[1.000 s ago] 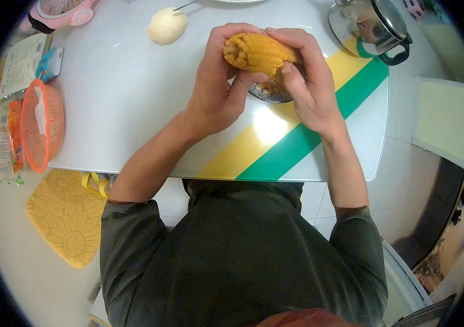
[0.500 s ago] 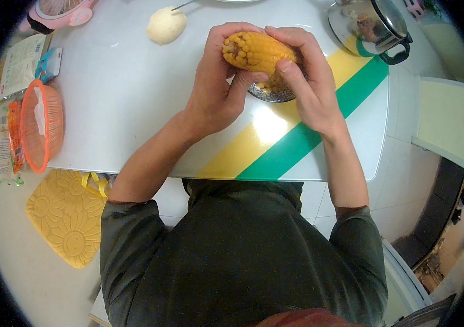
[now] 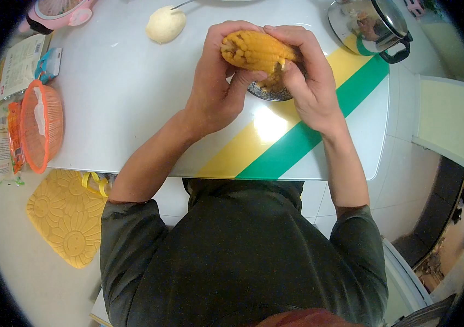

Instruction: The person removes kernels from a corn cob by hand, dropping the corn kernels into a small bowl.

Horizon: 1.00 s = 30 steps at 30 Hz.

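A yellow corn cob (image 3: 253, 50) is held level between my two hands, above a dark patterned bowl (image 3: 271, 94). My left hand (image 3: 218, 71) is closed around the cob's left part, its thumb along the lower side. On the other end, my right hand (image 3: 311, 76) grips the cob, and its thumb presses at the kernels on the lower right. Loose yellow kernels show in the bowl, which the hands and cob partly hide. Some kernels are gone at the cob's left tip.
A pale dough-like ball (image 3: 165, 25) rests on the white table (image 3: 117, 98). To the right stands a lidded glass pot (image 3: 371, 27). An orange basket (image 3: 43, 128) and packets (image 3: 22, 65) sit left, below a pink object (image 3: 60, 13). A yellow flowered cushion (image 3: 71, 218) lies below.
My right thumb has shifted slightly down and right on the cob, uncovering kernels at its tip. The cob has tilted a little; my left hand has barely moved.
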{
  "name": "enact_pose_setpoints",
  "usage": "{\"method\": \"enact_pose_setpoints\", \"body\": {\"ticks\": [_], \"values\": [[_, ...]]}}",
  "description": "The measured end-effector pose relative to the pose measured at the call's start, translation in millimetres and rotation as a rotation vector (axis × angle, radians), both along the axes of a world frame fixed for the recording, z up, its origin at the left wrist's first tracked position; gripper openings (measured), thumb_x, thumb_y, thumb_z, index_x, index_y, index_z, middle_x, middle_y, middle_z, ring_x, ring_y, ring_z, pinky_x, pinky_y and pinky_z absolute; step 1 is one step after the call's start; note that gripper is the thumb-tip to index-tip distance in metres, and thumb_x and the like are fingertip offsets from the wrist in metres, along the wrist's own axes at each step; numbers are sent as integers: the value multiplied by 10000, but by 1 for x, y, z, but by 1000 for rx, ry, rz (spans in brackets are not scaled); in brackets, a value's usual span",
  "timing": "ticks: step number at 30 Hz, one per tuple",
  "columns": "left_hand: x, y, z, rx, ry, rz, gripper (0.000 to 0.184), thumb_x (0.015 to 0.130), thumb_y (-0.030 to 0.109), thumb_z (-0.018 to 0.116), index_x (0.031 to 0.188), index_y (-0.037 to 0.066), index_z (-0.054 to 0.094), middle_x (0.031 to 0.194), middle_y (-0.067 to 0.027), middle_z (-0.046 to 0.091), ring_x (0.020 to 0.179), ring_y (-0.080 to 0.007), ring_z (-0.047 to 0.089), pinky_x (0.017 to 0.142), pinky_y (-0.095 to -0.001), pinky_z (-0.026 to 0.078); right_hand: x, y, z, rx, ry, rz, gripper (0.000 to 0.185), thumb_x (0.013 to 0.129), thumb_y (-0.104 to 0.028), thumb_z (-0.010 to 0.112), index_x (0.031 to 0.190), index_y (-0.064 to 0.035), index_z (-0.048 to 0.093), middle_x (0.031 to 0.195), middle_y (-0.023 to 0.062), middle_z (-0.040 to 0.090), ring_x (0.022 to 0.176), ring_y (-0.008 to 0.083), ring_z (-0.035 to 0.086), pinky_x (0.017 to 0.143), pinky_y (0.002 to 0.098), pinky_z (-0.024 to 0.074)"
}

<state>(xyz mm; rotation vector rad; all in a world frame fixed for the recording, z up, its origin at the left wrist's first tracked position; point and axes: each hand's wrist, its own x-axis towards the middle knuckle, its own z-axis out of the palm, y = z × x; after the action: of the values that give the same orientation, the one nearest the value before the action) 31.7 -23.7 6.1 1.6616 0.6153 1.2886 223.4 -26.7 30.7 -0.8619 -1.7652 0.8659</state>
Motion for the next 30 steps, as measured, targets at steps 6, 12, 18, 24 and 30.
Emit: {"method": "enact_pose_setpoints", "body": {"ticks": [6, 12, 18, 24, 30], "values": [[1, -1, 1, -23, 0, 10, 558, 951, -79, 614, 1418, 15, 325, 1355, -133, 495, 1243, -215, 551, 1087, -351, 476, 4, 0, 1, -37, 60, 59, 421, 925, -20, 462, 1332, 26, 558, 1241, 144, 626, 1191, 237, 605, 1065, 346, 443], [-1, 2, -1, 0, 32, 18, 550, 953, -83, 609, 1418, 21, 335, 1342, -134, 513, 1230, -212, 562, 1077, -348, 485, 0, -2, 2, -35, 29, 27, 396, 956, -29, 495, 1343, 29, 554, 1254, 150, 626, 1198, 238, 601, 1063, 342, 441], [2, 1, -3, -21, -45, 20, 542, 937, -83, 636, 1397, 31, 371, 1321, -110, 510, 1218, -202, 567, 1006, -316, 525, 3, 1, 0, -36, 19, 31, 380, 988, -72, 553, 1355, 26, 553, 1258, 150, 627, 1194, 242, 605, 1055, 341, 445], [1, 2, -3, -17, -27, 21, 549, 975, 2, 661, 1418, 18, 339, 1342, -135, 524, 1222, -213, 570, 1066, -348, 494, 3, 0, 1, -7, 22, 44, 408, 976, -111, 633, 1355, 19, 557, 1248, 148, 629, 1172, 250, 617, 1034, 346, 461], [1, 1, -1, -29, -22, 22, 548, 981, 15, 658, 1421, 22, 331, 1348, -134, 528, 1163, -203, 598, 994, -324, 535, 3, 2, -3, 47, -57, -6, 406, 972, -115, 646, 1348, 12, 562, 1244, 159, 634, 1140, 285, 638, 1003, 360, 484]]}}
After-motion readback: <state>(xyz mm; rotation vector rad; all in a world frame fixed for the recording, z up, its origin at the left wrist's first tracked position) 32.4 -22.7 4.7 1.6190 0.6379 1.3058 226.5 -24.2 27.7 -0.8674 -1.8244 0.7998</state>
